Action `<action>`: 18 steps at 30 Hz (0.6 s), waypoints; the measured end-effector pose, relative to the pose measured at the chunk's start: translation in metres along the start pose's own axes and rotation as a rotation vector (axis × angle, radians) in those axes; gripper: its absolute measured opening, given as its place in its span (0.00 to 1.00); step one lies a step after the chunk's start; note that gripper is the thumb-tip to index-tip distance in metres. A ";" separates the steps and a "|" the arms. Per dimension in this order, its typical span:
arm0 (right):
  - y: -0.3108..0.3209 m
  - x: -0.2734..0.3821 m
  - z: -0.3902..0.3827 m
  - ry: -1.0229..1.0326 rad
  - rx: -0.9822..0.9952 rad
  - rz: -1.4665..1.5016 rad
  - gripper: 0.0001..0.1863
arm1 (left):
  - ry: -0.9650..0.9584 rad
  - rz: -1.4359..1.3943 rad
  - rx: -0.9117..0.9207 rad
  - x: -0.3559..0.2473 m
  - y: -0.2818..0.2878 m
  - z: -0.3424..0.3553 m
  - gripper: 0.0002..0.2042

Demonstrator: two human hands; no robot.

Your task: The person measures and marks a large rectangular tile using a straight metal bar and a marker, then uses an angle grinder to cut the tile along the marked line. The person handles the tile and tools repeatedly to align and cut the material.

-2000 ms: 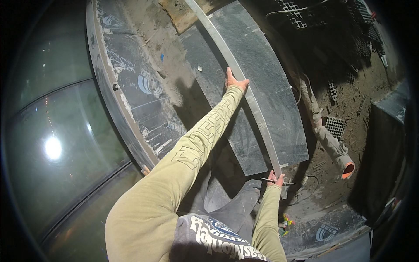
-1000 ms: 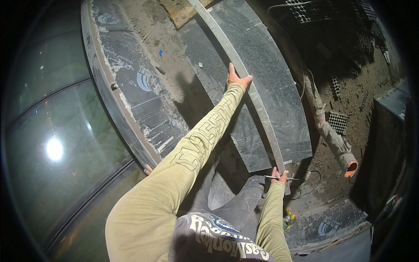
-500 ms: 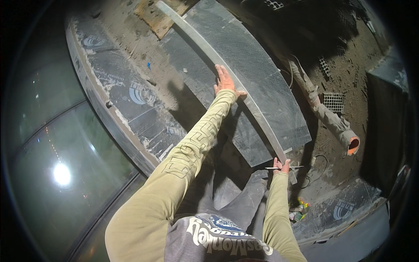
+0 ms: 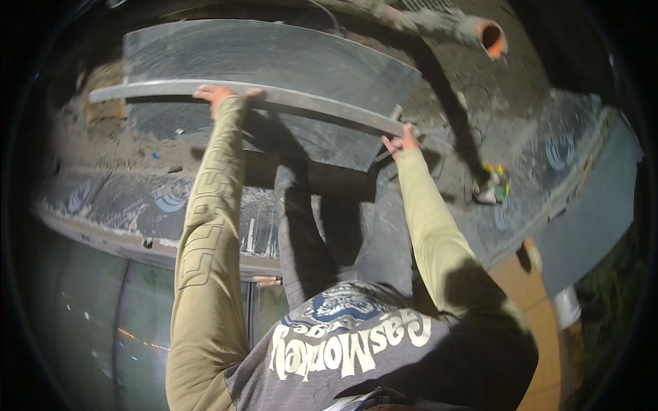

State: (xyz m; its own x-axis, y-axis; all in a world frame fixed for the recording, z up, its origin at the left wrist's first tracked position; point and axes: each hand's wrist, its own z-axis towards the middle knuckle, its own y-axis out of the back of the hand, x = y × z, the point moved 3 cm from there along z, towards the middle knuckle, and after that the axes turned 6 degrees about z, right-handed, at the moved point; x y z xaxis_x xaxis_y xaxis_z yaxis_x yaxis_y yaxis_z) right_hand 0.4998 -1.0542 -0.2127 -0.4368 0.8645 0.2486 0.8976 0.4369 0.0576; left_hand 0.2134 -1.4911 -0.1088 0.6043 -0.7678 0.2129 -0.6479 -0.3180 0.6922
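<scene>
A long pale grey straightedge (image 4: pixel 301 98), curved by the lens, lies across a dark grey stone slab (image 4: pixel 267 55). Toward its left part, my left hand (image 4: pixel 223 96) grips the near edge, thumb and fingers spread along it. My right hand (image 4: pixel 403 142) holds the right end, by the slab's near right corner. A thin, pencil-like stick (image 4: pixel 383 156) shows beside the right hand; whether those fingers grip it too is hard to tell. Just beyond that hand, a short, narrow pale piece (image 4: pixel 396 111) sticks out past the straightedge.
An orange-mouthed pipe (image 4: pixel 492 39) lies at the far right on dusty ground. Membrane-covered ledges (image 4: pixel 171 195) run along the near left and the right (image 4: pixel 548 151). Dark glass panels (image 4: pixel 144 315) stand below the left ledge. A crumpled colourful packet (image 4: pixel 491 185) lies right of my legs.
My view has turned, so the slab and straightedge now run nearly left to right. Both hands are still on the straightedge; the left sits nearer its far-left end.
</scene>
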 end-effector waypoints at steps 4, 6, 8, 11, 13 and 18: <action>-0.015 -0.001 -0.010 0.000 -0.142 0.013 0.25 | -0.063 0.099 -0.099 0.018 -0.021 0.025 0.75; -0.020 0.002 -0.024 0.010 -0.205 -0.002 0.25 | -0.093 0.116 -0.091 0.011 -0.031 0.021 0.74; -0.021 0.004 -0.031 0.016 -0.183 -0.001 0.25 | -0.106 0.133 -0.093 0.009 -0.033 0.018 0.73; -0.027 0.005 -0.034 0.013 -0.141 0.002 0.27 | -0.157 0.138 -0.153 0.020 -0.053 0.031 0.72; -0.024 0.005 -0.028 0.011 -0.149 0.000 0.27 | -0.186 0.157 -0.116 0.018 -0.056 0.039 0.73; -0.021 0.002 -0.017 0.015 -0.160 -0.017 0.28 | -0.235 0.506 0.003 -0.009 -0.055 0.029 0.75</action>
State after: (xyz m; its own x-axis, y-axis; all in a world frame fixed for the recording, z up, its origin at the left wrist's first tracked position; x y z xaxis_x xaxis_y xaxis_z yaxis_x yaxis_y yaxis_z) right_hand 0.4811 -1.0653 -0.1972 -0.4518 0.8532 0.2606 0.8887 0.4050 0.2148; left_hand 0.2299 -1.4832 -0.1690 0.0977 -0.9285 0.3584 -0.8318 0.1215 0.5416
